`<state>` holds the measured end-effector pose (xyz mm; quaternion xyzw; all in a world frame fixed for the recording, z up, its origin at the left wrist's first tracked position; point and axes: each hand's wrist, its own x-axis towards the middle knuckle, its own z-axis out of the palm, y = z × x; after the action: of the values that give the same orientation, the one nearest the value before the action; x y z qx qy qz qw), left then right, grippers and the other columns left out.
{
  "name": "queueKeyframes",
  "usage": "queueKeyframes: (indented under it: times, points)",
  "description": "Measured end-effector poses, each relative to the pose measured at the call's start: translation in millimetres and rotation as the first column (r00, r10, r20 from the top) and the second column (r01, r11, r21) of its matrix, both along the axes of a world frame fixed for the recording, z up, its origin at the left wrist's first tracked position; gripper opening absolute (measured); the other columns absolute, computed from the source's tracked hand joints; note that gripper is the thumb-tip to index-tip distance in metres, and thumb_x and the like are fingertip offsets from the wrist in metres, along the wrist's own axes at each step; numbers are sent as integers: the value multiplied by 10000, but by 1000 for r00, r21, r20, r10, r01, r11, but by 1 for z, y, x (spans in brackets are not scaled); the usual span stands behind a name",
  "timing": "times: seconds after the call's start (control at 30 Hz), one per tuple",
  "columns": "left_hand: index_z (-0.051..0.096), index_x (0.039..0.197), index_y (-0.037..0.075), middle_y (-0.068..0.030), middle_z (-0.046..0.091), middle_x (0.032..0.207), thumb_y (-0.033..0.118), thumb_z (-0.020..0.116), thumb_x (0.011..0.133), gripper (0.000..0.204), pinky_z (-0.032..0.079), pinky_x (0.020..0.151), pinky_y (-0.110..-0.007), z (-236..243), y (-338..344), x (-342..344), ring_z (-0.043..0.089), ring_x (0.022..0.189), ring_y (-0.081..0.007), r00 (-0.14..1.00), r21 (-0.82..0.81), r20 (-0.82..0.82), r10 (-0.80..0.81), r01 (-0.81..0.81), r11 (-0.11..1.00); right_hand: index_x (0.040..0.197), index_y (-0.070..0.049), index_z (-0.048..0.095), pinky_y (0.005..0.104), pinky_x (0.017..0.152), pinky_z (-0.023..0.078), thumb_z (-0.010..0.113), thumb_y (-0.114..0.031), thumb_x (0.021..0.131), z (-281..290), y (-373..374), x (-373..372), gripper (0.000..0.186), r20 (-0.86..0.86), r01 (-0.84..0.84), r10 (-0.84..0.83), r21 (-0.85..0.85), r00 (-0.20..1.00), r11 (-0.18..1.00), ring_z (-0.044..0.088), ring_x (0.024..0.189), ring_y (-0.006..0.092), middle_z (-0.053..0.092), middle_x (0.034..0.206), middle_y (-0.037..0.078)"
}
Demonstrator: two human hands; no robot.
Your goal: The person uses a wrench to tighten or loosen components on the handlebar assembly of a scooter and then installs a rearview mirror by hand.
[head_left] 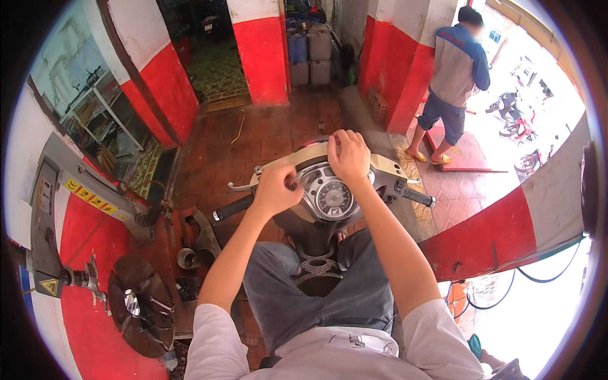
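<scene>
I sit astride a scooter with a beige handlebar cover [382, 166] and a round speedometer [334, 200] in its middle. Left of the dial, my left hand [277, 190] is closed, its fingers curled inward over the cover; what they hold, if anything, is hidden. My right hand [349, 157] lies above the dial, fingers bent together over the cover's far edge. Both rubber grips, the left grip [233, 208] and the right grip [419, 198], are free of my hands. A left brake lever [238, 187] sticks out beside the cover.
A tyre-changing machine [140, 306] with a dark round plate stands at left. Metal parts [201, 235] lie near it on the tiled floor [215, 142]. Plastic jugs [318, 47] are stacked at the back. Another person [457, 69] stands by a red ramp [465, 152] at far right.
</scene>
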<state>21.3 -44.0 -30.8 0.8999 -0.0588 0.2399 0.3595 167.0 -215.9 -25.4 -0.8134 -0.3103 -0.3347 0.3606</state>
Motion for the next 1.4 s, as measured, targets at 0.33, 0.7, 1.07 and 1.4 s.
queueKeyframes:
  times: [0.33,0.7,1.07,1.4]
  points:
    - [209,569,195,40,155,496,207,475,958,472,290,554,-302,-24,109,-6,177,454,-116,959,-942,123,254,193,-274,850,-73,659,452,707,528,637,-219,903,-1,1,-3,157,11,13,-13,-6,1000,1000,626,804,330,639,824,110]
    - [625,876,108,63,348,662,392,713,858,298,225,458,-270,7,81,100,318,515,-70,825,-589,-554,112,-484,647,839,-69,660,457,705,525,640,-222,901,-1,1,1,166,32,10,-10,8,999,1000,625,808,332,633,814,109]
    - [506,726,2,-103,491,596,75,711,754,219,413,572,-369,-8,11,-19,512,566,-228,994,68,88,57,-63,996,850,-67,659,456,696,529,641,-214,900,-1,0,0,157,20,10,-10,-4,1000,1000,628,804,328,641,825,105]
    - [202,580,153,7,153,532,217,482,977,491,388,732,-373,-43,66,-26,170,522,-160,859,-912,358,366,406,-61,853,-71,662,451,707,533,640,-212,905,0,-1,-1,152,17,8,-8,-5,1000,1000,634,814,323,645,822,105]
